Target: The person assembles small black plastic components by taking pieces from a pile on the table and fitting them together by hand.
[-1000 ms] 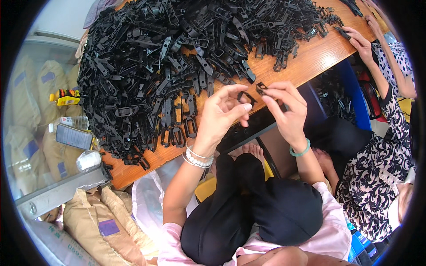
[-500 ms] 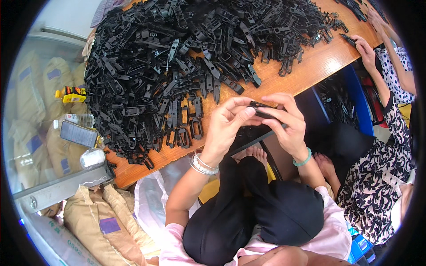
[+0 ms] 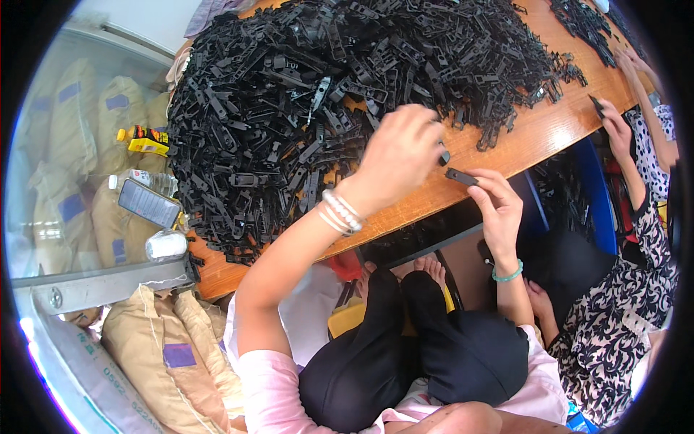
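Observation:
Between the thumb and fingers of my right hand [image 3: 499, 206] a flat black plastic clip part [image 3: 461, 176] is pinched, its free end pointing left. My left hand [image 3: 399, 158] is up over the near edge of the big pile of black plastic parts [image 3: 289, 94], fingers curled and partly smeared by motion. A small dark plastic piece [image 3: 444, 156] shows at its fingertips; its full shape is hidden. The two hands are apart, both above the front part of the wooden table [image 3: 394, 217].
A co-worker's hand [image 3: 617, 130] holds a black part at the right. Under the table stands a blue bin [image 3: 596, 188] with black parts. Bottles, a phone [image 3: 148, 203] and a white roll [image 3: 166, 246] are at the left, near brown sacks [image 3: 148, 347].
My hands, close together around a black part before, have separated. The left moved up and right toward the pile; the right moved slightly right, keeping a clip part.

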`<action>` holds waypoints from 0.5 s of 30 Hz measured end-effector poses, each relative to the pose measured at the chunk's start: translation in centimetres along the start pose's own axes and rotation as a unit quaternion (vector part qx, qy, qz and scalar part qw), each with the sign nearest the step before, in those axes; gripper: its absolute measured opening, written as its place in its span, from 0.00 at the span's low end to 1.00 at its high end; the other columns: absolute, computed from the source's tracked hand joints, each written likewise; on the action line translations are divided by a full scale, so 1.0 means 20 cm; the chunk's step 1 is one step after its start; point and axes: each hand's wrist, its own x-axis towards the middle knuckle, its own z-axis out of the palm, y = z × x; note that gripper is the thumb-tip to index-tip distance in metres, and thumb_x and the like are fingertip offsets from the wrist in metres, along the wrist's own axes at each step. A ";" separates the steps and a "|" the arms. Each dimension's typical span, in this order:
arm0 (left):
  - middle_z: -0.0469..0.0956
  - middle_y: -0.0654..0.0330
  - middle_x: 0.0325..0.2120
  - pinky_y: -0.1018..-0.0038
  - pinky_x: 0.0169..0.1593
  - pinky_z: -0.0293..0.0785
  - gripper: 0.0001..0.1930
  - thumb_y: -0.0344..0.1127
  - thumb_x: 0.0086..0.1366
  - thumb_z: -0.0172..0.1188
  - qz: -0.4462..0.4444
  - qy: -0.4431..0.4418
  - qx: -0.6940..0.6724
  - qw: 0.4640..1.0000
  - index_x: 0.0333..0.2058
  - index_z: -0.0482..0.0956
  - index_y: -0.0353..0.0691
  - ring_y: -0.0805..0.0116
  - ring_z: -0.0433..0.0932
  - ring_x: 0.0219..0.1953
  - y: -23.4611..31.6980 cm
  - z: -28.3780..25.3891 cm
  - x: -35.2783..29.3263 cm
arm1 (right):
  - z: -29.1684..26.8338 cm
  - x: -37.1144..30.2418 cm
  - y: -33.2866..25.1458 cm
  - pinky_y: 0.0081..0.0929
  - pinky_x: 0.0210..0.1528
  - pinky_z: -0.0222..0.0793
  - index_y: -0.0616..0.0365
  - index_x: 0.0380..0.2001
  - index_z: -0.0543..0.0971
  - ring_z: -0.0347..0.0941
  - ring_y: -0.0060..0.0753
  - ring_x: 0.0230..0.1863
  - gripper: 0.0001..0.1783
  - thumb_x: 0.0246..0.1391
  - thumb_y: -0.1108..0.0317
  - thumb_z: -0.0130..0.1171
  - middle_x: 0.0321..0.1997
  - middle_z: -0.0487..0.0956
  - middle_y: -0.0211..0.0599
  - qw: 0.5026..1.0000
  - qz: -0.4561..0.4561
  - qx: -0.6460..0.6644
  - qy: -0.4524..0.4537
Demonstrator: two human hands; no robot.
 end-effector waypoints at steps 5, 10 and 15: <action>0.71 0.51 0.44 0.58 0.58 0.58 0.14 0.39 0.55 0.59 0.084 -0.087 0.111 0.986 0.36 0.73 0.35 0.53 0.65 0.53 -0.01 0.13 0.00 | -0.03 0.01 0.01 0.15 0.35 0.67 0.70 0.31 0.77 0.69 0.19 0.31 0.04 0.52 0.80 0.55 0.39 0.76 0.37 0.993 0.070 0.059 0.079; 0.71 0.49 0.41 0.59 0.59 0.58 0.13 0.38 0.55 0.59 0.034 -0.117 0.122 0.985 0.32 0.73 0.32 0.53 0.66 0.52 -0.03 0.08 -0.11 | -0.05 0.02 0.02 0.16 0.38 0.67 0.69 0.31 0.77 0.72 0.24 0.36 0.05 0.49 0.80 0.58 0.37 0.78 0.39 0.999 0.006 -0.023 0.038; 0.71 0.51 0.42 0.60 0.58 0.60 0.11 0.34 0.54 0.60 0.008 -0.128 0.059 0.990 0.33 0.74 0.34 0.53 0.67 0.52 -0.04 -0.01 -0.12 | -0.02 0.03 -0.02 0.19 0.38 0.68 0.69 0.31 0.78 0.74 0.26 0.36 0.06 0.46 0.79 0.60 0.37 0.78 0.40 0.995 -0.047 -0.091 0.010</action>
